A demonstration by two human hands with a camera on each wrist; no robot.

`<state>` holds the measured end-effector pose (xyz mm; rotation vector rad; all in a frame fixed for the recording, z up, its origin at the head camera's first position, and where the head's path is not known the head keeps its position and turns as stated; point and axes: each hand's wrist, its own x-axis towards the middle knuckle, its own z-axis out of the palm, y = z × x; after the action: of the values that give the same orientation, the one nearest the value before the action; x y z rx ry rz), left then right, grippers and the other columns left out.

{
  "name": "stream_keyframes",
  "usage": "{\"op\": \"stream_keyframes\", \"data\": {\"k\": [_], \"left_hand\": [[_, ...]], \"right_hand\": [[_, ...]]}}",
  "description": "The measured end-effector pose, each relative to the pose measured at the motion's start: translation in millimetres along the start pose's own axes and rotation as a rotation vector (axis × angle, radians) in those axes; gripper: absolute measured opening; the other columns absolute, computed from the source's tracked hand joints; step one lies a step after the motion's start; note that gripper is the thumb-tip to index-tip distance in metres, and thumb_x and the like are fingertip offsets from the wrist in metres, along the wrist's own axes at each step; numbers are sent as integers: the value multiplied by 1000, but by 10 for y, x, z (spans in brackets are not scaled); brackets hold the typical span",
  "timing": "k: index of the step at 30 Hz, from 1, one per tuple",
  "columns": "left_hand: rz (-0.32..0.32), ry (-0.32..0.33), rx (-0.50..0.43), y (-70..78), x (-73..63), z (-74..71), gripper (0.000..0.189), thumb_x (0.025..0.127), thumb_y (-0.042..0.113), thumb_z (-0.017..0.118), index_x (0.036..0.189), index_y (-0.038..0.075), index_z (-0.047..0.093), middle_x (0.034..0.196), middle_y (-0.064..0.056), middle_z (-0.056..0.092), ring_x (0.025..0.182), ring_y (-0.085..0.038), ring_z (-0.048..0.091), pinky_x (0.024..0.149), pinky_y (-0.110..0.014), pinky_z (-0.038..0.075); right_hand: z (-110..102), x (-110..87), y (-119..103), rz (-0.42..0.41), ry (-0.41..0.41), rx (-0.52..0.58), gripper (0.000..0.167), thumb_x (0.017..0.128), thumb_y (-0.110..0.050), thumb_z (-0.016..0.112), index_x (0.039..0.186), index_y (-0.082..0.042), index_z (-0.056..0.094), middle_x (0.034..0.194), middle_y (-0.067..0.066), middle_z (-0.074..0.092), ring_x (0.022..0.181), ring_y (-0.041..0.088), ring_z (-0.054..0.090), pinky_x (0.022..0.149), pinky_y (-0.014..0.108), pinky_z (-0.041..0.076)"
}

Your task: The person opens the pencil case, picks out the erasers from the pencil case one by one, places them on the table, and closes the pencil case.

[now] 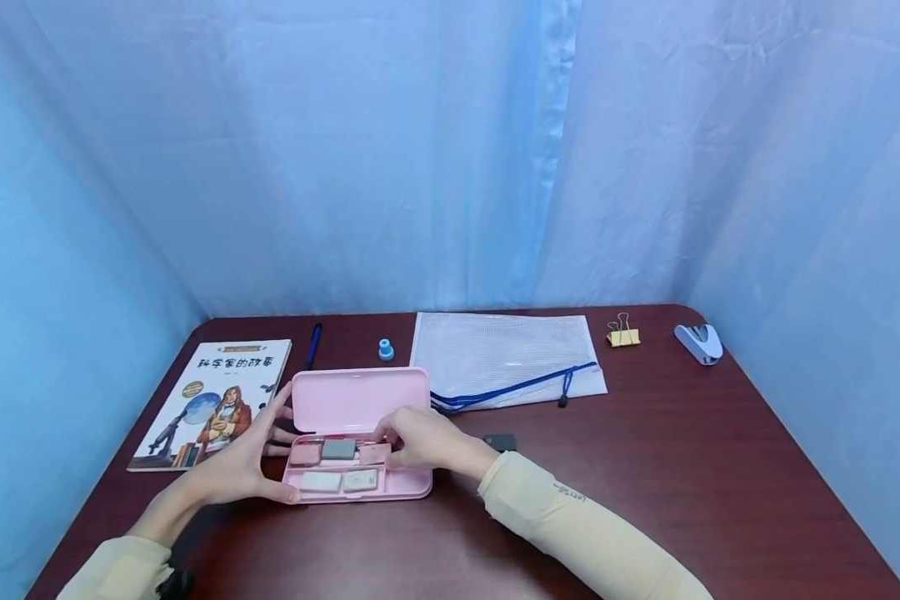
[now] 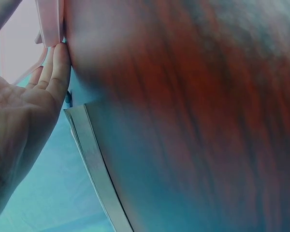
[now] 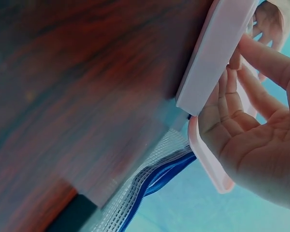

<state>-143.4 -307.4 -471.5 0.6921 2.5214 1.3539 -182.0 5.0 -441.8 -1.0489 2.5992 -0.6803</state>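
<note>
A pink pencil case (image 1: 408, 485) lies with its lid (image 1: 360, 396) raised at the back. In its rear section are a pink eraser (image 1: 305, 455), a grey eraser (image 1: 339, 450) and a second pink eraser (image 1: 375, 454); two white erasers (image 1: 321, 482) lie in the front section. My left hand (image 1: 234, 467) spans the case's left end, thumb on the near corner and fairly straight fingers along the side and lid. My right hand (image 1: 427, 440) reaches over the right half, pinching the second pink eraser between thumb and fingers, as the right wrist view also shows.
Left of the case lies a book (image 1: 217, 400), with a blue pen (image 1: 313, 346) behind. A small blue bottle-shaped item (image 1: 386, 349), white mesh zip bag (image 1: 506, 354), yellow binder clip (image 1: 624, 333) and pale blue stapler (image 1: 699, 343) lie farther back. A dark block (image 1: 500, 442) sits beside the right wrist.
</note>
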Motion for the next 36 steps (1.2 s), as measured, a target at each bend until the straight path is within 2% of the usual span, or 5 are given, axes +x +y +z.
{"op": "stream_keyframes", "data": {"k": [12, 21, 29, 34, 36], "left_hand": [[-12, 4, 6, -35, 16, -6, 138, 71, 20, 95, 163, 27, -8, 142, -18, 31, 118, -35, 55, 93, -32, 53], [-20, 0, -3, -47, -3, -4, 138, 71, 20, 95, 163, 28, -7, 142, -18, 31, 118, -36, 54, 93, -32, 53], [-23, 0, 4, -51, 10, 8, 138, 71, 21, 95, 163, 29, -7, 142, -17, 31, 118, -35, 55, 93, -31, 52], [-21, 2, -1, -39, 12, 8, 138, 70, 20, 95, 163, 28, -7, 141, -17, 31, 117, -35, 55, 93, -32, 53], [-21, 0, -5, -36, 10, 7, 138, 71, 19, 95, 163, 27, -8, 142, -17, 31, 117, -35, 54, 93, -32, 53]], "right_hand": [[-3, 8, 13, -16, 7, 34, 8, 88, -23, 80, 95, -20, 77, 82, -11, 68, 80, 4, 59, 75, 20, 47], [33, 18, 31, -31, 2, 58, 11, 89, -22, 80, 99, -18, 79, 84, -11, 70, 81, 1, 61, 75, 16, 47], [-34, -23, 68, -33, -1, 158, 17, 92, -25, 78, 104, -13, 81, 88, -10, 72, 79, 1, 60, 72, 17, 50], [-154, -95, 81, -82, 15, 191, 16, 92, -16, 76, 106, -9, 80, 88, -7, 72, 77, 0, 60, 68, 17, 50], [-203, -141, 92, -75, -1, 266, 17, 92, -16, 76, 107, -8, 79, 87, -5, 72, 75, 4, 63, 65, 19, 53]]}}
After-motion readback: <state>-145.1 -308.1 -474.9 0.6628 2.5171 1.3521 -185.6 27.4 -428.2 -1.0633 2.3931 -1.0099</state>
